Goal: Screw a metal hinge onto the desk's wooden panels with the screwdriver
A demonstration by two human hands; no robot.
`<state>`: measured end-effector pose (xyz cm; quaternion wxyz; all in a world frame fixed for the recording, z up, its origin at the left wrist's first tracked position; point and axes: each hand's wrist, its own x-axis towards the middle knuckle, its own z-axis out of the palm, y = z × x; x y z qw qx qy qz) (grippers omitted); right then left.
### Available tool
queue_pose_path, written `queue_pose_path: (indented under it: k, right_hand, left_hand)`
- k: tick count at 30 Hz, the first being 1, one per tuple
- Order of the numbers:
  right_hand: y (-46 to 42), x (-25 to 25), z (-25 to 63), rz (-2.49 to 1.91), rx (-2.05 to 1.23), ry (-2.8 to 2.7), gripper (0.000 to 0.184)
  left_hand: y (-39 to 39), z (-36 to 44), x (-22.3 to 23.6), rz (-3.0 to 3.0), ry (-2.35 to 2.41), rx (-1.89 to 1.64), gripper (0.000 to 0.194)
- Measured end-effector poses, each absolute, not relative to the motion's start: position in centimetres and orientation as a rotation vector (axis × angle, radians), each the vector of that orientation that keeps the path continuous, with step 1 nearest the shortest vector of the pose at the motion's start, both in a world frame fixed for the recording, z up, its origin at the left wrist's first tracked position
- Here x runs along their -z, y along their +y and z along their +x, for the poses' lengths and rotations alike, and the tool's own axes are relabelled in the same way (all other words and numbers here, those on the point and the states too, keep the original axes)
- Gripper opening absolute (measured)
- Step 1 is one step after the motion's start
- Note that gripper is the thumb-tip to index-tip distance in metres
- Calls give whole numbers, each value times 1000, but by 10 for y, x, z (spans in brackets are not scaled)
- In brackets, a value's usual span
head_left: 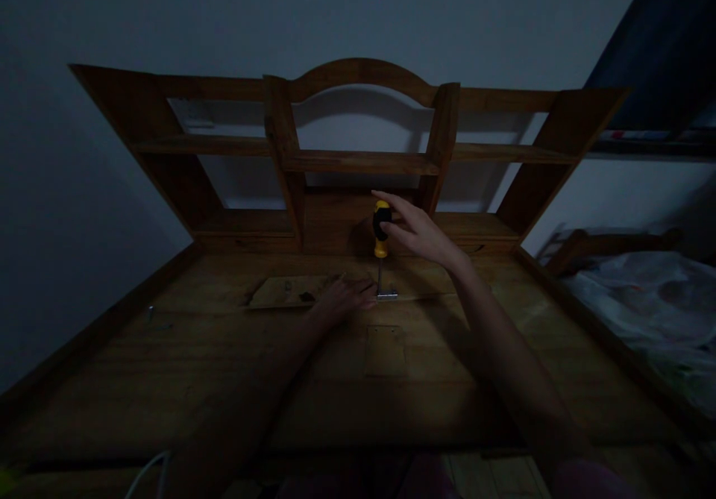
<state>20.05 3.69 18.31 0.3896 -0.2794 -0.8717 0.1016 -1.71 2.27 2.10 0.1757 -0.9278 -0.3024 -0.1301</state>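
Observation:
A yellow-and-black screwdriver (381, 232) stands upright, its shaft pointing down onto a small metal bracket (387, 295) on the wooden desk top (224, 365). My right hand (418, 232) is wrapped round the handle from the right, index finger stretched over its top. To the left of the bracket my left hand (342, 299) rests on a thin wooden strip (283, 291) that lies flat on the desk, fingertips close to the bracket. The room is dim.
A wooden hutch (361, 159) with shelves and an arched top rises at the desk's back against the wall. A square recess (385, 350) is cut in the desk top below the bracket. White plastic sheeting (649, 305) lies to the right.

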Motion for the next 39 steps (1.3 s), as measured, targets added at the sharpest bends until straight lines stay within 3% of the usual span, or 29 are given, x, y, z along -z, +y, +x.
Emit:
queue_pose_path:
  k: [8, 15, 20, 26, 32, 39]
  right_hand:
    - [35, -185, 199, -766, -130, -2155, 45]
    - [36, -185, 201, -720, -363, -2197, 51]
    - [39, -182, 199, -831, -138, -2127, 46]
    - [33, -188, 201, -721, -378, -2213, 52]
    - [35, -186, 198, -772, -114, -2148, 42]
    - [36, -187, 205, -708, -267, -2187, 56]
  left_hand:
    - [26, -17, -19, -2652, -835, 355, 30]
    - [21, -16, -23, -2618, -838, 389, 27]
    - [19, -15, -28, -2630, -849, 361, 27]
    - [20, -15, -25, -2621, -862, 375, 28]
    - [21, -16, -21, -2606, -839, 407, 29]
    - [23, -17, -19, -2575, -816, 415, 29]
